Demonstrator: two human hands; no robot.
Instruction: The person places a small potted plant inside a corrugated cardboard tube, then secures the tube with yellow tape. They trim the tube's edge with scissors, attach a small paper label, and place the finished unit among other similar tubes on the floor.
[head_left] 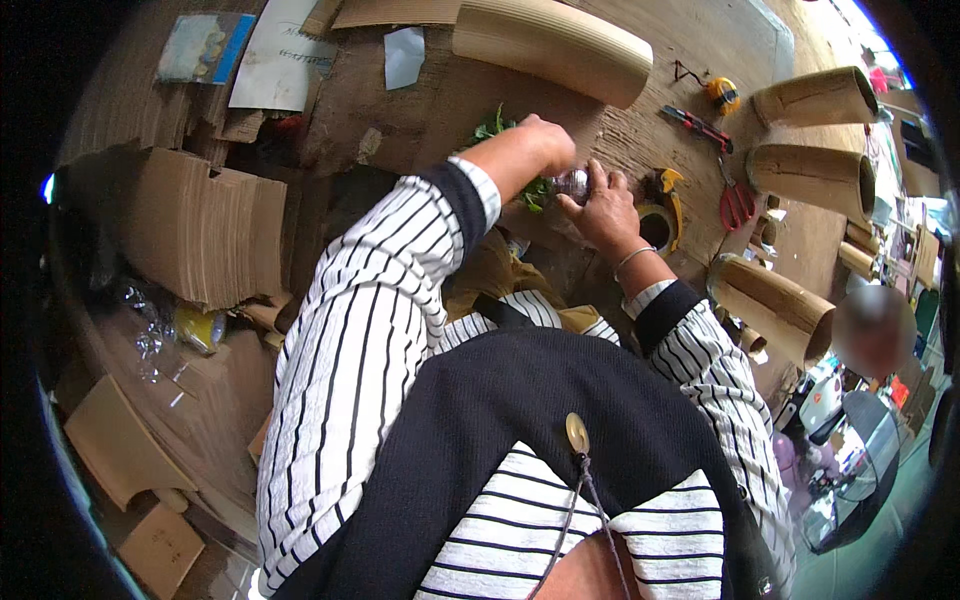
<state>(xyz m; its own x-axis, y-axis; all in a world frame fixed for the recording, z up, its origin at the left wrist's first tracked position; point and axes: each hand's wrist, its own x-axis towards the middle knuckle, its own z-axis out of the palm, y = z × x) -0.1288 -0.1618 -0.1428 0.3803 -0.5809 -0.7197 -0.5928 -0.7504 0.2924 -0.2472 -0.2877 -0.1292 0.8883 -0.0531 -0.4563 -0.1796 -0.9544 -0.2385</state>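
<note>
My left hand (pixel 545 146) is closed beside a leafy green plant (pixel 492 126), its fingers bent down out of sight, so what they grip is hidden. Against it, my right hand (pixel 606 212) curls its fingers over a small shiny wrapped bundle (pixel 570 184). Green leaves poke out on both sides of my left wrist, some of them touching the bundle. What lies inside the shiny wrapping cannot be made out. Right of my right hand sits a tape roll (pixel 655 226) with a yellow tool (pixel 671 190) next to it.
A corrugated cardboard roll (pixel 555 45) lies beyond my hands. To the right are a yellow tape measure (pixel 722 96), a red utility knife (pixel 697 127), red-handled scissors (pixel 737 204) and several cardboard tubes (pixel 810 180). Stacked cardboard sheets (pixel 205 228) stand left. Another person (pixel 873 330) is at the right.
</note>
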